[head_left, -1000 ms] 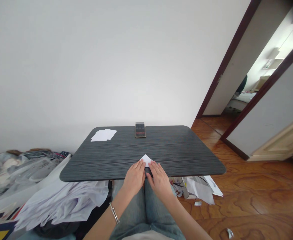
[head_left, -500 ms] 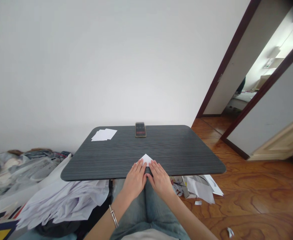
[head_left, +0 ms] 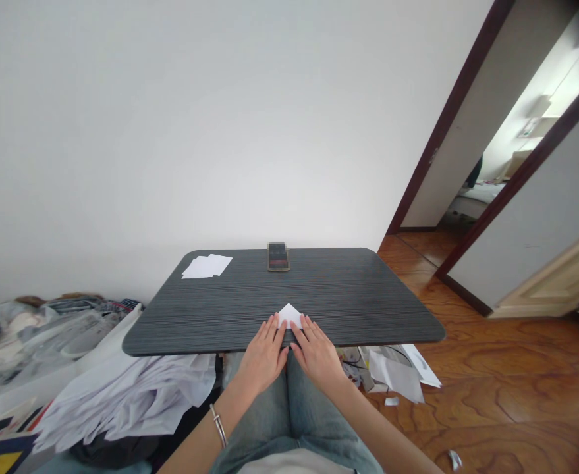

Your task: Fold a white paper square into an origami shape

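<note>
A small white piece of folded paper (head_left: 289, 316) lies on the dark table (head_left: 348, 296) near its front edge, its point facing away from me. My left hand (head_left: 264, 352) rests flat with fingers stretched, the fingertips on the paper's left side. On the right side of the same paper, my right hand (head_left: 317, 352) lies flat, fingers extended. Both hands press from above and neither grasps anything. The fingertips cover the paper's lower corners.
Several white paper sheets (head_left: 207, 266) lie at the table's back left. A phone (head_left: 278, 257) stands at the back middle. Clothes (head_left: 82, 329) are heaped left of the table. Papers and cables (head_left: 392, 372) sit below its right side, on the wooden floor (head_left: 516, 375).
My hands have slid slightly apart, toward the paper's two sides, and more of the paper shows between them. The paper has stayed in about the same place.
</note>
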The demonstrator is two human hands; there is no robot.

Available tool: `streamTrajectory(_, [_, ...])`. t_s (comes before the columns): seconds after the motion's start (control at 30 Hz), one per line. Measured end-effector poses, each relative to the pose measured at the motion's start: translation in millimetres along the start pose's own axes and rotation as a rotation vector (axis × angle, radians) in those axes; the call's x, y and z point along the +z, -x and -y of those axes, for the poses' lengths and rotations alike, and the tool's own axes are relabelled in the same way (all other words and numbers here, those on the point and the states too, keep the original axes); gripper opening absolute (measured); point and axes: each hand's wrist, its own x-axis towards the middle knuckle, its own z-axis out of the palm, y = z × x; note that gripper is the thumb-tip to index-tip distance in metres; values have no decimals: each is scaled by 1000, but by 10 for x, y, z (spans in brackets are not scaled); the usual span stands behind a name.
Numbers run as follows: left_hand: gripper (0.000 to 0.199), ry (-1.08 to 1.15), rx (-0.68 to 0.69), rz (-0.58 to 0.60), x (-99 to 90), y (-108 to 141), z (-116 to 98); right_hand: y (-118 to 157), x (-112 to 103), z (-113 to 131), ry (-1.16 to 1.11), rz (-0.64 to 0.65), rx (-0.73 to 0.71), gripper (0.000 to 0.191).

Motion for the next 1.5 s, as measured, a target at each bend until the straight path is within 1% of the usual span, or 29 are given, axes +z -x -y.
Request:
streamTrajectory(0.17, [51,14,14,-4,-23,4,-4,7,-6,22,10,7,4,42])
streamTrajectory(0.3, [52,3,27,2,-23,23,12,36,-6,-17,19,10,-9,41])
streamTrajectory(0.43, [53,-18,7,-10,-21,77,57,70,-32,-72,35,11,-4,40])
streamTrajectory(0.57, [52,-51,-9,-26,-37,161,129,113,-69,-137,34,-23,15,38])
streamTrajectory(0.8, [50,-102,-36,-56,-96,303,243,199,-115,-275,54,-45,26,38])
streamTrajectory(0.93, [50,-98,-60,-72,-98,324,244,232,-117,-312,58,-68,38,37])
streamTrajectory(1.03, [50,-107,-77,-65,-83,319,230,249,-100,-327,57,-78,48,37])
streamTrajectory(1.17, [50,-130,-86,-51,-69,314,220,273,-52,-350,33,-126,48,37])
streamTrajectory(1.27, [50,-137,-82,-49,-71,312,220,266,-40,-332,15,-165,82,39])
streamTrajectory(1.33, [49,-128,-75,-59,-73,311,223,227,-56,-279,8,-181,105,42])
streamTrajectory(1.37, [49,-122,-72,-66,-74,310,225,196,-68,-240,3,-168,94,43])
streamTrajectory(1.47, [49,-113,-64,-73,-72,309,237,76,-88,-98,-35,-86,-23,42])
streamTrajectory(1.5, [49,-113,-61,-70,-72,308,242,36,-84,-53,-47,-67,-37,42])
